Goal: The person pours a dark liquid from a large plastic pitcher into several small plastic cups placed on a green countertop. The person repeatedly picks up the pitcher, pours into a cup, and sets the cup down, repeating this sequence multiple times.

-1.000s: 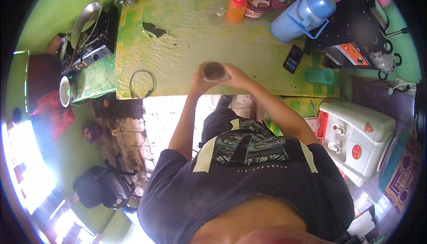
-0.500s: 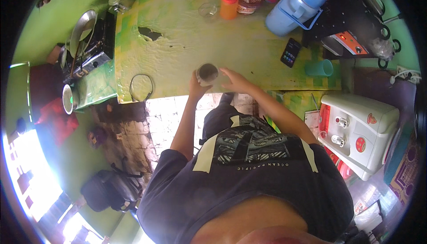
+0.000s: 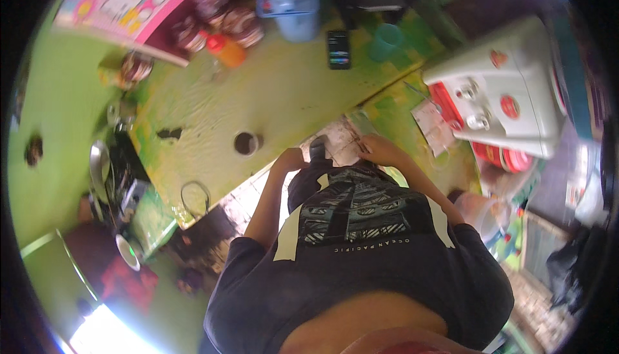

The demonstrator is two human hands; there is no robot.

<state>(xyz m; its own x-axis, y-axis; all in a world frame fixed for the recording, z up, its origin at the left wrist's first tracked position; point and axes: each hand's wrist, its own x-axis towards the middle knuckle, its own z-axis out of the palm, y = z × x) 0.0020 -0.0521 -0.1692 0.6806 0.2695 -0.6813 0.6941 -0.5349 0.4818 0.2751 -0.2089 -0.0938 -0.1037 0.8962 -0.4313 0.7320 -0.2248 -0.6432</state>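
A cup [image 3: 246, 142] with a dark inside stands upright on the green-yellow table, apart from both hands. My left hand [image 3: 290, 159] is at the table's front edge, to the right of the cup and a little nearer me. Its fingers are loosely curled and nothing shows in them. My right hand [image 3: 382, 150] hangs in front of my shirt, beside the lower green surface on the right. Its fingers are slightly bent and apart, with nothing visible between them.
A phone [image 3: 338, 49], a teal cup [image 3: 387, 41], an orange bottle [image 3: 225, 49] and a blue jug [image 3: 298, 15] stand or lie toward the table's back. A white water dispenser [image 3: 516, 89] is at right. A thin dark loop [image 3: 195, 198] lies near the front left edge.
My left hand has let go of the cup, which now stands on the table. Both hands have drawn back toward me. The view has turned to the right.
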